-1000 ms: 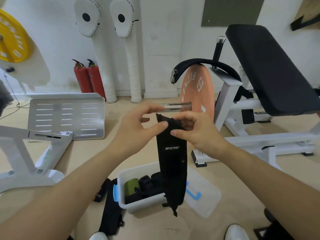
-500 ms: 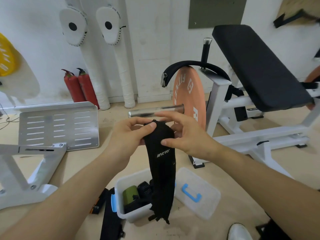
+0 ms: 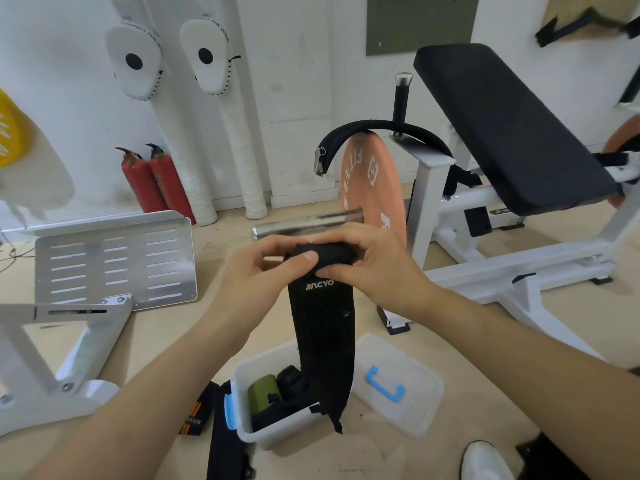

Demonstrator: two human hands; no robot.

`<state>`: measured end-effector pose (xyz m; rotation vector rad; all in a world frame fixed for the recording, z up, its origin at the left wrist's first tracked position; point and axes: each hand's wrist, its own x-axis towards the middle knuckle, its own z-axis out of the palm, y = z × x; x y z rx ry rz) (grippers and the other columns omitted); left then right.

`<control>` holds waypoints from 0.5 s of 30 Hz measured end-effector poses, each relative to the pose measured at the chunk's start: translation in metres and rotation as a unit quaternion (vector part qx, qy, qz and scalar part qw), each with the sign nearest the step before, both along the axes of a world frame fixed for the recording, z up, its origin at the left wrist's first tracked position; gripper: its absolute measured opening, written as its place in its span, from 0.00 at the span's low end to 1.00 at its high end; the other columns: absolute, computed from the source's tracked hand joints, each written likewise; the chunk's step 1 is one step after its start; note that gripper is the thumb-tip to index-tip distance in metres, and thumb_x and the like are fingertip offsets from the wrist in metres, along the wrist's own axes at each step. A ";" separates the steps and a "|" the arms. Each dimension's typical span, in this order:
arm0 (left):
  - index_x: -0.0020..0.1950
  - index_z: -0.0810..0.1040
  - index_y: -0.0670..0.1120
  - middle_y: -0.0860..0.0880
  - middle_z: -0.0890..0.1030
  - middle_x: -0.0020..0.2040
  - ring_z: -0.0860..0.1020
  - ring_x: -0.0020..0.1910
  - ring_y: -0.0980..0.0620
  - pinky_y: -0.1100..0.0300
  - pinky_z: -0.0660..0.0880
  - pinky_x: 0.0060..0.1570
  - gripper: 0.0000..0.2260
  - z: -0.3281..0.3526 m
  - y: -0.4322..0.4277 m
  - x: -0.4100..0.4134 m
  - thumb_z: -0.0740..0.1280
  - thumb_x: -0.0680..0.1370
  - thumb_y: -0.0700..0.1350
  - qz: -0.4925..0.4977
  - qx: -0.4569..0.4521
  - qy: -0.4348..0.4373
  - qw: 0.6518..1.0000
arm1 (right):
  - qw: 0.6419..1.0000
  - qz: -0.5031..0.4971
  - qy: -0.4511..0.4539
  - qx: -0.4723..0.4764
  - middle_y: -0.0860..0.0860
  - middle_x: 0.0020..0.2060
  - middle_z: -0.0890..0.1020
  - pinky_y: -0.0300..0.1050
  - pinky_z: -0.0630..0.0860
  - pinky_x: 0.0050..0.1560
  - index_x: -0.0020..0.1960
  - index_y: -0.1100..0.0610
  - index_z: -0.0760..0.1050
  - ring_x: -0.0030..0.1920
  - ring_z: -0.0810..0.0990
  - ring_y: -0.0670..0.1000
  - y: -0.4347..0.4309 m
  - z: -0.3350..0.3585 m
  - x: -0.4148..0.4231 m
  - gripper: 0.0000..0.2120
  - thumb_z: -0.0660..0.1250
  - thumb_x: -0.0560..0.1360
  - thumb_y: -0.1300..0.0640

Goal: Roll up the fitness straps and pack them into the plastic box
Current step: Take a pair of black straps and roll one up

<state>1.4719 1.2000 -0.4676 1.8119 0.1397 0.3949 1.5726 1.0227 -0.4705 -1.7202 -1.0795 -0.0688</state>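
A black fitness strap [image 3: 323,341] with white lettering hangs in front of me, its top end rolled into a small coil. My left hand [image 3: 263,271] pinches the coil's left side, thumb on its front. My right hand [image 3: 370,265] grips the coil from the right, fingers curled over its top. The strap's free end dangles over the white plastic box [image 3: 273,434] on the floor, which holds a green roll [image 3: 265,393] and black rolled straps. Two more straps lie left of the box: one with orange stripes [image 3: 195,415], one black [image 3: 225,441].
The box's clear lid [image 3: 412,403] with a blue handle lies right of the box. A white bench frame with a black pad [image 3: 509,133] and an orange weight plate [image 3: 375,188] stand behind. A perforated metal plate [image 3: 114,265] sits to the left. My white shoe [image 3: 485,460] shows below.
The strap's top end has been rolled down into a thicker coil and the hanging part has shortened. Both hands have closed tighter around the coil.
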 end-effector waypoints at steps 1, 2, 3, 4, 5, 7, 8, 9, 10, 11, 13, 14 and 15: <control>0.58 0.84 0.56 0.52 0.86 0.54 0.83 0.56 0.50 0.51 0.79 0.59 0.14 0.000 -0.002 -0.001 0.77 0.72 0.53 -0.004 0.028 -0.015 0.999 | 1.000 0.000 0.010 0.008 0.52 0.51 0.85 0.53 0.78 0.59 0.60 0.59 0.82 0.55 0.83 0.50 0.000 0.000 0.000 0.17 0.77 0.71 0.63; 0.59 0.83 0.55 0.53 0.85 0.54 0.83 0.56 0.52 0.53 0.80 0.57 0.15 0.000 -0.003 -0.003 0.78 0.74 0.49 -0.010 0.052 -0.029 0.998 | 1.000 0.003 0.021 0.014 0.53 0.51 0.86 0.54 0.79 0.59 0.60 0.60 0.82 0.55 0.83 0.50 -0.001 0.000 0.000 0.16 0.76 0.72 0.63; 0.61 0.83 0.54 0.54 0.85 0.54 0.83 0.57 0.53 0.54 0.80 0.56 0.15 0.000 -0.004 -0.004 0.77 0.74 0.46 -0.017 0.074 -0.043 0.996 | 0.999 0.006 0.033 0.019 0.54 0.51 0.86 0.54 0.79 0.59 0.59 0.61 0.82 0.54 0.84 0.50 -0.001 0.001 -0.001 0.16 0.76 0.72 0.64; 0.61 0.82 0.53 0.54 0.85 0.54 0.83 0.57 0.53 0.55 0.81 0.56 0.16 0.001 -0.005 -0.005 0.77 0.75 0.44 -0.024 0.096 -0.055 0.994 | 0.999 0.011 0.045 0.021 0.54 0.50 0.86 0.54 0.79 0.58 0.59 0.62 0.82 0.53 0.84 0.51 -0.001 0.001 -0.001 0.15 0.75 0.73 0.64; 0.61 0.82 0.52 0.54 0.85 0.54 0.83 0.57 0.53 0.55 0.81 0.56 0.16 0.001 -0.004 -0.005 0.76 0.75 0.43 -0.030 0.113 -0.063 0.991 | 0.998 0.014 0.055 0.019 0.55 0.50 0.86 0.55 0.80 0.58 0.59 0.62 0.82 0.53 0.84 0.51 -0.002 0.001 -0.002 0.14 0.75 0.74 0.64; 0.61 0.83 0.52 0.54 0.86 0.53 0.84 0.55 0.52 0.56 0.81 0.55 0.14 0.001 -0.003 -0.005 0.76 0.75 0.45 -0.036 0.122 -0.067 0.990 | 0.997 0.018 0.070 0.007 0.56 0.49 0.86 0.58 0.80 0.57 0.59 0.61 0.82 0.52 0.85 0.53 -0.003 0.002 -0.001 0.13 0.75 0.74 0.61; 0.60 0.83 0.52 0.53 0.86 0.52 0.84 0.54 0.53 0.57 0.81 0.54 0.14 0.002 -0.003 -0.006 0.75 0.75 0.47 -0.039 0.119 -0.064 0.990 | 0.997 0.024 0.077 -0.002 0.56 0.48 0.86 0.59 0.80 0.56 0.58 0.60 0.82 0.52 0.85 0.54 -0.004 0.003 -0.001 0.12 0.74 0.75 0.60; 0.59 0.83 0.51 0.53 0.86 0.51 0.84 0.53 0.53 0.58 0.81 0.53 0.14 0.003 -0.004 -0.007 0.74 0.74 0.49 -0.040 0.112 -0.061 0.991 | 0.996 0.030 0.085 -0.010 0.57 0.48 0.86 0.61 0.79 0.55 0.58 0.60 0.82 0.51 0.85 0.55 -0.004 0.004 0.000 0.12 0.74 0.76 0.58; 0.59 0.83 0.50 0.53 0.87 0.49 0.84 0.51 0.54 0.60 0.81 0.53 0.14 0.005 -0.005 -0.007 0.73 0.74 0.50 -0.040 0.100 -0.059 0.992 | 0.995 0.032 0.096 -0.018 0.56 0.48 0.86 0.61 0.79 0.55 0.58 0.60 0.82 0.51 0.85 0.55 -0.004 0.005 -0.001 0.12 0.73 0.76 0.56; 0.58 0.84 0.49 0.53 0.87 0.48 0.84 0.50 0.55 0.63 0.80 0.51 0.13 0.006 -0.007 -0.008 0.72 0.75 0.50 -0.035 0.085 -0.057 0.994 | 0.994 0.027 0.106 -0.021 0.55 0.48 0.86 0.58 0.80 0.54 0.58 0.59 0.82 0.51 0.84 0.54 -0.004 0.005 -0.001 0.12 0.73 0.76 0.55; 0.55 0.84 0.50 0.53 0.87 0.45 0.84 0.47 0.58 0.68 0.78 0.45 0.08 0.006 -0.009 -0.006 0.72 0.77 0.48 -0.003 0.055 -0.046 0.997 | 0.995 -0.038 0.091 -0.017 0.51 0.46 0.84 0.45 0.81 0.49 0.54 0.54 0.80 0.47 0.82 0.47 -0.002 0.005 -0.003 0.11 0.75 0.75 0.52; 0.53 0.84 0.50 0.54 0.87 0.43 0.84 0.45 0.59 0.70 0.77 0.42 0.05 0.005 -0.009 -0.005 0.72 0.78 0.47 0.023 0.043 -0.039 0.998 | 0.993 -0.102 0.064 -0.003 0.49 0.44 0.82 0.38 0.79 0.45 0.52 0.52 0.79 0.43 0.80 0.45 -0.001 0.003 -0.004 0.11 0.76 0.73 0.51; 0.51 0.84 0.51 0.55 0.86 0.42 0.84 0.43 0.60 0.70 0.76 0.40 0.03 0.004 -0.008 -0.004 0.72 0.78 0.47 0.054 0.032 -0.033 0.997 | 0.986 -0.158 0.044 0.016 0.50 0.41 0.81 0.36 0.76 0.41 0.49 0.51 0.78 0.40 0.78 0.45 -0.001 0.002 -0.006 0.10 0.78 0.72 0.52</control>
